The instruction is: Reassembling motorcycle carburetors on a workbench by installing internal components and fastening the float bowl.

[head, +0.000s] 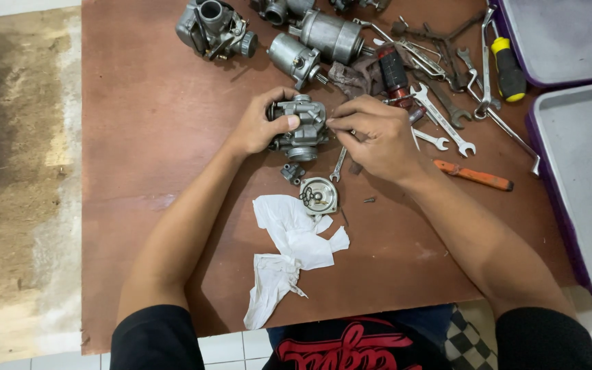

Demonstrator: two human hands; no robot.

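The small grey cast-metal carburettor body (301, 127) sits on the reddish-brown wooden table (152, 137), near the middle of its far half, straight ahead of the person and between both hands. Its long axis runs roughly away from the person, with a round cap at the near end. The left hand (260, 127) wraps its left side, thumb lying across the top, and grips it firmly. The right hand (377, 137) comes in from the right with fingertips pinched together at the body's right edge; whether they hold a small part or tool I cannot tell. Both hands touch it, the left more fully.

Just in front lie a small round metal cover (317, 194) and a crumpled white rag (289, 247). To the right a spread of steel spanners (447, 116) and an orange-handled tool (475, 175) crowd the surface. Behind stand two grey cylindrical motor housings (313, 44) and a second carburettor (212, 27). The open room lies to the left, bare board reaching to the table's left edge.
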